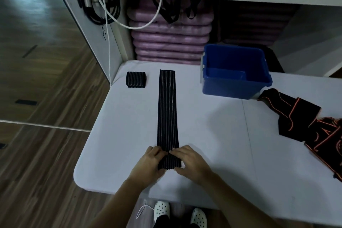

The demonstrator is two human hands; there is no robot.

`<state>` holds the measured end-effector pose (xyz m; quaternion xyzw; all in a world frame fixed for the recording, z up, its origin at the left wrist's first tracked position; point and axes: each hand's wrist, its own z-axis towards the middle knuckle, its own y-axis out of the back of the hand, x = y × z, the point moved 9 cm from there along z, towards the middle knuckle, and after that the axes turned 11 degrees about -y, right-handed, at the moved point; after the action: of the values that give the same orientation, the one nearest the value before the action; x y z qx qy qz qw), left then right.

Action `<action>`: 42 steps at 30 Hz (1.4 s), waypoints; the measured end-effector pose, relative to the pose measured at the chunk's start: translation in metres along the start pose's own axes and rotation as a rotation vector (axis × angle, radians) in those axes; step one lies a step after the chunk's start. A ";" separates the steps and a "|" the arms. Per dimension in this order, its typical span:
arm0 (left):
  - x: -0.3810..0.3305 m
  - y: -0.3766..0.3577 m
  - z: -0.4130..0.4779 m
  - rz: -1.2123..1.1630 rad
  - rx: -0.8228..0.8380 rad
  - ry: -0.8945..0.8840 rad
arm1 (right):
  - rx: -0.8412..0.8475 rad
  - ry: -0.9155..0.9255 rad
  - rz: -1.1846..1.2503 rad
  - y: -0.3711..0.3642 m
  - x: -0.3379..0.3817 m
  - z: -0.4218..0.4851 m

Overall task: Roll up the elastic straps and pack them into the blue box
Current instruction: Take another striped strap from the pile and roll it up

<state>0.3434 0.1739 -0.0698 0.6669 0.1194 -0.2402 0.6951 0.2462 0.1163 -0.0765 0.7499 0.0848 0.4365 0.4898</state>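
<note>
on the white table, a long dark pinstriped strap flat, near end pinched by left hand and right hand

- The flat strap is black with thin pale lengthwise stripes.
- The rolled strap shows the same black ground and pale stripes.
- The box is deep blue, with a pale grey latch on its left rim.
- The table is plain white.
- The heaped fabric at the table's right is black, edged with orange lines.
- The stacked mats are lilac.
- The floor is brown wood-grain.
- The shoes are white with dark holes.
</note>
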 end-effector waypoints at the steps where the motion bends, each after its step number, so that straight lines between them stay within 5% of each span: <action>1: -0.002 0.000 0.000 0.012 0.001 -0.026 | -0.006 0.024 -0.011 -0.001 -0.001 -0.001; 7: 0.004 -0.005 -0.001 0.029 0.062 -0.034 | 0.139 0.019 -0.116 -0.010 -0.001 0.005; 13: -0.001 0.003 -0.005 0.031 0.000 -0.061 | 0.101 0.004 -0.065 -0.005 0.000 0.001; 19: 0.020 0.021 -0.001 -0.290 -0.157 0.281 | 0.041 -0.266 0.307 0.007 -0.017 0.014; 25: 0.046 0.018 0.016 -0.320 -0.214 0.406 | -0.131 -0.451 0.365 0.012 -0.030 0.032; 30: 0.049 0.026 0.021 -0.251 -0.270 0.335 | -0.288 -0.234 0.254 0.019 -0.023 0.037; 35: 0.040 0.019 0.019 -0.085 -0.132 0.053 | -0.179 -0.054 0.134 0.015 -0.020 0.037; 42: 0.037 0.022 0.021 -0.030 -0.118 -0.042 | -0.146 0.022 0.119 0.018 -0.019 0.041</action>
<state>0.3827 0.1462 -0.0664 0.6177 0.1288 -0.2572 0.7319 0.2590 0.0699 -0.0789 0.7112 0.0135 0.4781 0.5153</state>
